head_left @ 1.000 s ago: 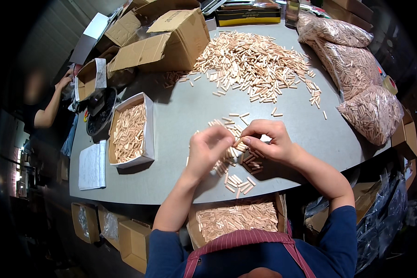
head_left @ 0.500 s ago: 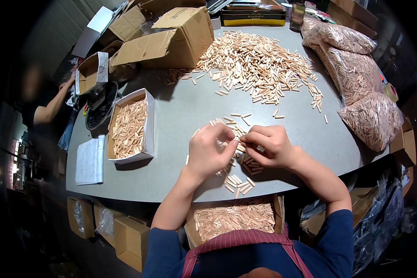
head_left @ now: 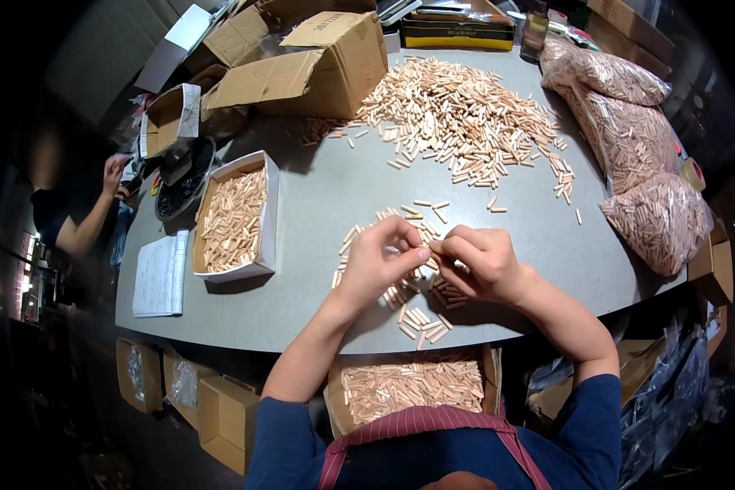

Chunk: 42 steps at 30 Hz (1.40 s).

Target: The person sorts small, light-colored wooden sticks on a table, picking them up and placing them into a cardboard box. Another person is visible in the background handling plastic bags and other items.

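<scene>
Over a small scatter of pale wooden dowels (head_left: 418, 321) on the table, my two hands meet almost fingertip to fingertip. My left hand (head_left: 376, 263) is closed in a pinch, thumb and forefinger curled toward each other. My right hand (head_left: 488, 261) is closed too, its thumb and fingers pinched and pointing at the left thumb. Whatever they hold is too small and too covered by fingers to make out. Loose dowels lie under and around both hands. Below the table edge, close to my body, a cardboard box (head_left: 493, 380) is filled with dowels.
A large dowel heap (head_left: 465, 122) spreads at the back. Left stand a white box (head_left: 269, 220) of dowels, a notepad (head_left: 160, 276) and a dark bowl (head_left: 189, 196). Clear bags (head_left: 657, 220) of dowels line the right. An open carton (head_left: 335, 73) stands behind; a co-worker (head_left: 77, 204) is far left.
My hands stay together over the scattered dowels, with the left fingers slightly shifted. The view has moved a little. The co-worker's hand has lifted.
</scene>
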Motion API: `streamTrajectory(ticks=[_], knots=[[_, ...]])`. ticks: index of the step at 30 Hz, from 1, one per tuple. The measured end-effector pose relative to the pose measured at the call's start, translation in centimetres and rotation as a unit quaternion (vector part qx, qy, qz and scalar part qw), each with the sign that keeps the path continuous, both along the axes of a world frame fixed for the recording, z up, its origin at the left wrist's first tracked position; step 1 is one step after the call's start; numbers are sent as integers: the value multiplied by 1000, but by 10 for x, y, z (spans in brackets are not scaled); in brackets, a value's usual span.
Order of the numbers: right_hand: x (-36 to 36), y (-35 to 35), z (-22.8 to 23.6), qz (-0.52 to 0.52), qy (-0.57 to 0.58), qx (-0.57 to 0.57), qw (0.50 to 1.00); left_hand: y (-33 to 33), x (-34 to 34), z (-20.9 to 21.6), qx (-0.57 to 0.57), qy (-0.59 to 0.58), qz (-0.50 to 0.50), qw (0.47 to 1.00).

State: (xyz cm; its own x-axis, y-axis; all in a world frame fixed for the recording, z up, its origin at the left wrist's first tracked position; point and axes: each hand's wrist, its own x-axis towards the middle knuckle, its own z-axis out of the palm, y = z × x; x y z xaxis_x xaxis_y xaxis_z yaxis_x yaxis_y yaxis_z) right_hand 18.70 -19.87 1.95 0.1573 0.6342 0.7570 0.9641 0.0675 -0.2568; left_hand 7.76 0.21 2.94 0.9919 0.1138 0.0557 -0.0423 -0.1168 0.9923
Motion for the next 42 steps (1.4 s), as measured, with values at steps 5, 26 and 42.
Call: streamTrajectory(ticks=[5,26,42], knots=[[-1,2,1,-4,-12,25,1000,-4,0,5,-102,54,-25,993],[4,-2,0,29,-30,18,999,2,-1,0,-142,86,-74,983],[-4,4,4,27,0,-20,999,-3,-1,-3,-112,44,-6,993]])
